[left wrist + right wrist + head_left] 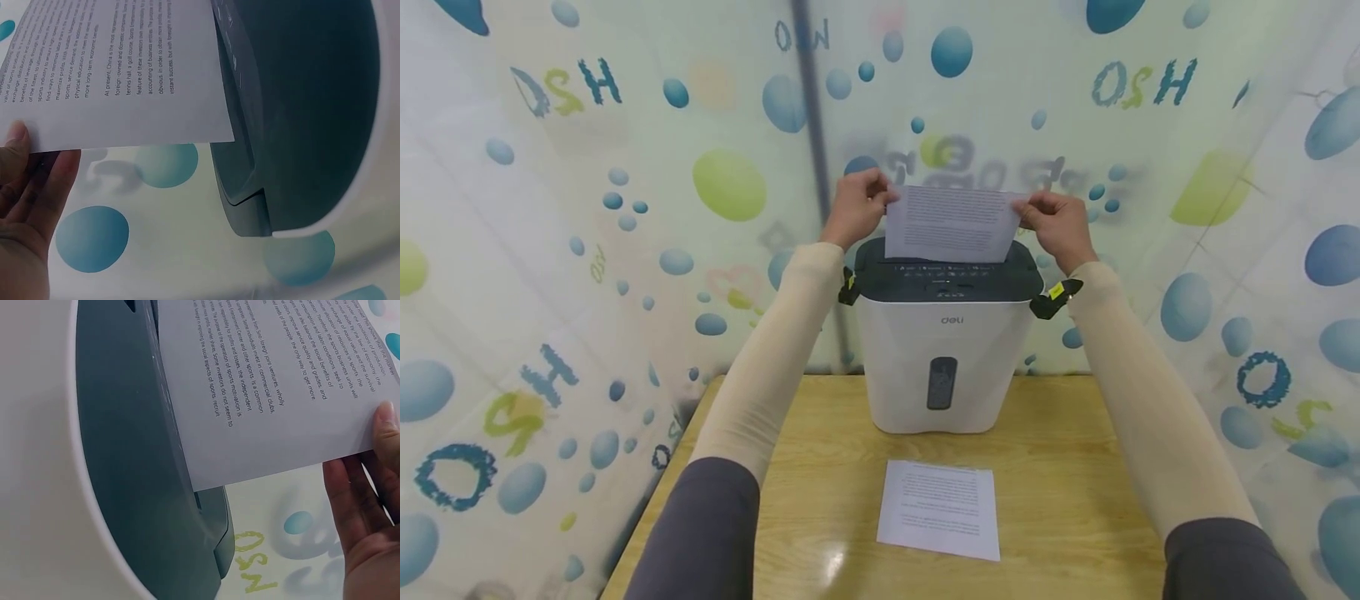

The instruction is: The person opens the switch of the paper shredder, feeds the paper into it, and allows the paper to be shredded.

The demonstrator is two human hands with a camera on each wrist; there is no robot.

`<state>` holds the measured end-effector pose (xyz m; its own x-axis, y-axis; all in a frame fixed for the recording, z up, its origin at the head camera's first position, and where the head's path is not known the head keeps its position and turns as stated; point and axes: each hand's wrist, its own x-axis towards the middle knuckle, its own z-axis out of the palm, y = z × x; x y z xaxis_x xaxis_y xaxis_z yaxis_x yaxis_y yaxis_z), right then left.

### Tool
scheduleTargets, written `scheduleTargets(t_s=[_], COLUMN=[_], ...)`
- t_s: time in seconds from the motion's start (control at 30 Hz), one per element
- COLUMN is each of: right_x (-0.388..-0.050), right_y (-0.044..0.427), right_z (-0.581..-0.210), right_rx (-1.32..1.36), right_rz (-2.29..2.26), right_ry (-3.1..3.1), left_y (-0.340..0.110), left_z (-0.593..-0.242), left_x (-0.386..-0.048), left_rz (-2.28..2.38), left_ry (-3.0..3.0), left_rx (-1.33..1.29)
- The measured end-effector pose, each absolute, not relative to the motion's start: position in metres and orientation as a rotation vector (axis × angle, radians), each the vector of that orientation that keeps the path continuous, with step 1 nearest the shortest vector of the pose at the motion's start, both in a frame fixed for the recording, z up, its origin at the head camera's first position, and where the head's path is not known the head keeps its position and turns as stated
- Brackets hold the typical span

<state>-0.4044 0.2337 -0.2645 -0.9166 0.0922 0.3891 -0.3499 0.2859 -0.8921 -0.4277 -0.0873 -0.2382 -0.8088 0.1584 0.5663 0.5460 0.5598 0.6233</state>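
Lying nearest, a loose white printed sheet of paper (938,510) rests on the yellow wood-grain table (820,467). Beyond it stands a white, tapering plastic shredder (895,358) with a dark grey-green lid (880,282). Above that lid, a second white printed sheet (951,223) is held upright, its lower edge at the lid's slot; whether it has entered, I cannot tell. The left hand (857,208) pinches one side edge near the top, the right hand (1060,227) the other. This sheet should be light, thin and bendy, easily creased or torn, so it seems best held by both side edges, lightly taut. The wrist views show each thumb on the printed face with fingers behind, and much of the print is legible; only the head view shows the table, the loose sheet and the shredder's dark window (942,383). Farthest back hangs a pale curtain (647,50) with blue and green spots.
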Motion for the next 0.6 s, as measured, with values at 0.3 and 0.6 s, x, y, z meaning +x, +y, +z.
scheduleTargets(t_s=[0.3, 0.6], right_x=[-0.4025, -0.4014], right_y=[0.2333, 0.2325], right_z=[-0.2622, -0.2666], right_rx=[0.209, 0.25], right_rz=[1.667, 1.684], right_ry=[-2.223, -2.206], left_y=[-0.0883, -0.0899], left_z=[-0.2368, -0.2363], left_x=[-0.4269, -0.4244], left_rz=[-1.152, -1.157], left_ry=[-2.357, -2.396], left_rx=[-0.566, -0.556])
